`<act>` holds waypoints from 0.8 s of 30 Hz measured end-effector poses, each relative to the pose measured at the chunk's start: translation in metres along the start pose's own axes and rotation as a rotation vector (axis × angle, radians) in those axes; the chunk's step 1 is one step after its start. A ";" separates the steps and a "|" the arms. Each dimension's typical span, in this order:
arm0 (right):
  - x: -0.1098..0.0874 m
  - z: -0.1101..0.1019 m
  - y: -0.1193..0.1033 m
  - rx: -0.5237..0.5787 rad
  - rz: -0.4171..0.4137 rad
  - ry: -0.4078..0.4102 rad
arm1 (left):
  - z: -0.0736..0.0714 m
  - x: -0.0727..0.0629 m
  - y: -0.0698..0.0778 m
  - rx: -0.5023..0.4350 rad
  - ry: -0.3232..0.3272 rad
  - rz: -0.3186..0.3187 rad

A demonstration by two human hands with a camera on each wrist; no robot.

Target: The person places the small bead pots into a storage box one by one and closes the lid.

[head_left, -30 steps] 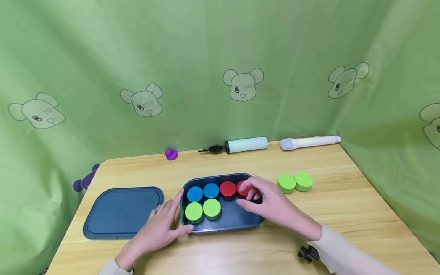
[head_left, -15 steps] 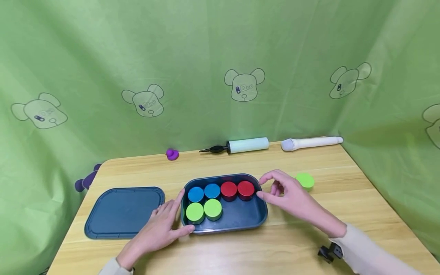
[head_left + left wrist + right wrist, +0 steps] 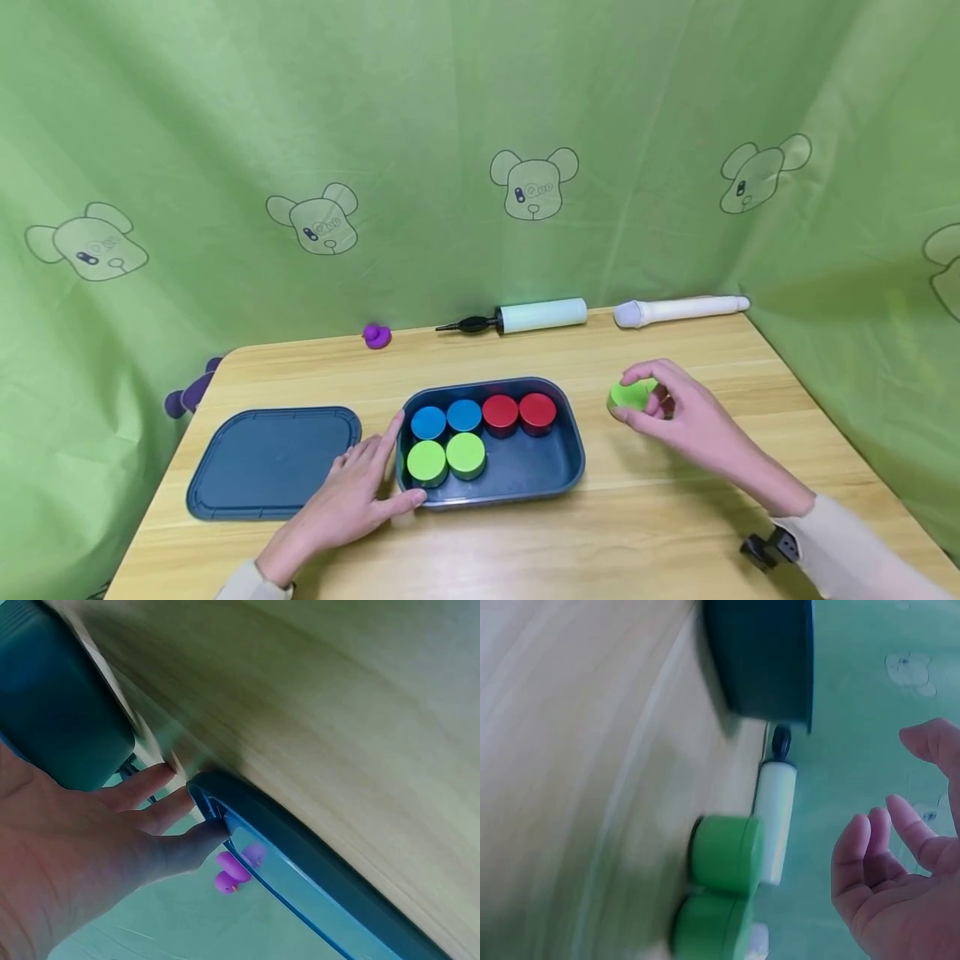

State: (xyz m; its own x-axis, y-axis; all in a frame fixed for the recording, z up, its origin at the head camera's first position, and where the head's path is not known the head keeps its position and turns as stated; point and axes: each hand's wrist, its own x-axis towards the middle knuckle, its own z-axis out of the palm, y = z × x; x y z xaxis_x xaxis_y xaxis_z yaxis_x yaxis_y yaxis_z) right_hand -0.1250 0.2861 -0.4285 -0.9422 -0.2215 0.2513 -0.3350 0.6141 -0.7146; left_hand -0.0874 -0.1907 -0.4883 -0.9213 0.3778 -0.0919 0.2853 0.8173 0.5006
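Note:
My left hand (image 3: pixel 348 500) rests at the left end of a dark blue box (image 3: pixel 525 492), thumb and index finger spread along its wall. Its other fingers lie near the edge of a flat dark blue lid (image 3: pixel 273 462). Inside the box stand two blue cylinders (image 3: pixel 428 423), two red cylinders (image 3: pixel 537 412) and two green cylinders (image 3: pixel 466 454). On the table, my right hand (image 3: pixel 690 417) has thumb and index finger around a green cylinder (image 3: pixel 628 398). In the right wrist view that hand hovers apart from two green cylinders (image 3: pixel 724 855), its fingers spread; contact is not visible.
Along the table's back edge lie a purple duck (image 3: pixel 377 337), a hand pump (image 3: pixel 542 316) with a black nozzle, and a white wand-like stick (image 3: pixel 678 310). A green curtain (image 3: pixel 450 167) stands behind the table.
My right hand has moved right, from above the red cylinders in the box to the green cylinders on the table. My left hand has stayed at the box.

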 end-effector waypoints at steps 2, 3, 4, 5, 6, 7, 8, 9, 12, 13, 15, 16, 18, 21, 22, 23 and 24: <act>-0.003 -0.005 0.008 -0.020 0.009 0.018 | 0.000 0.000 0.000 -0.002 0.001 0.002; -0.004 -0.008 0.011 -0.032 0.021 0.026 | 0.000 0.000 0.000 -0.001 0.002 0.004; -0.005 -0.011 0.015 -0.041 0.032 0.031 | 0.001 0.000 0.000 -0.001 0.002 0.006; -0.007 -0.013 0.019 -0.051 0.045 0.036 | 0.001 0.000 0.000 0.000 0.004 0.008; -0.007 -0.015 0.023 -0.056 0.060 0.039 | 0.001 0.000 0.000 0.001 0.005 0.010; -0.008 -0.017 0.027 -0.063 0.077 0.039 | 0.001 0.000 0.000 0.003 0.007 0.012; -0.009 -0.018 0.031 -0.068 0.093 0.036 | 0.001 0.000 0.000 0.005 0.008 0.013; -0.010 -0.020 0.034 -0.073 0.110 0.035 | 0.001 0.000 0.000 0.007 0.010 0.014; -0.010 -0.022 0.046 -0.082 0.145 0.030 | 0.002 0.000 -0.001 0.008 0.011 0.013; -0.010 -0.023 0.050 -0.083 0.151 0.029 | 0.002 0.000 -0.001 0.007 0.010 0.012; -0.010 -0.023 0.057 -0.081 0.150 0.028 | 0.002 0.000 -0.001 0.004 0.006 0.009; -0.010 -0.023 0.060 -0.078 0.147 0.027 | 0.002 0.000 -0.001 0.001 0.005 0.008; -0.010 -0.023 0.066 -0.073 0.137 0.022 | 0.002 0.000 -0.001 -0.002 0.004 0.007; -0.010 -0.023 0.073 -0.062 0.137 0.008 | 0.001 0.000 0.000 -0.001 0.004 0.008; -0.010 -0.023 0.075 -0.058 0.144 0.004 | 0.001 0.000 0.000 -0.001 0.004 0.009; -0.009 -0.022 0.077 -0.048 0.154 -0.004 | 0.001 0.000 -0.001 0.000 0.005 0.010; -0.009 -0.022 0.078 -0.038 0.166 -0.010 | 0.001 0.000 -0.001 0.001 0.006 0.012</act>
State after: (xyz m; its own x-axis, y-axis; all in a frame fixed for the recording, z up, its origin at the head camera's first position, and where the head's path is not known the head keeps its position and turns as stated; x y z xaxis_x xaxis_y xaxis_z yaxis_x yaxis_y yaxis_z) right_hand -0.1428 0.3529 -0.4727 -0.9846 -0.1219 0.1254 -0.1748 0.6707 -0.7208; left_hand -0.0870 -0.1911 -0.4894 -0.9196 0.3846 -0.0807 0.2963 0.8134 0.5006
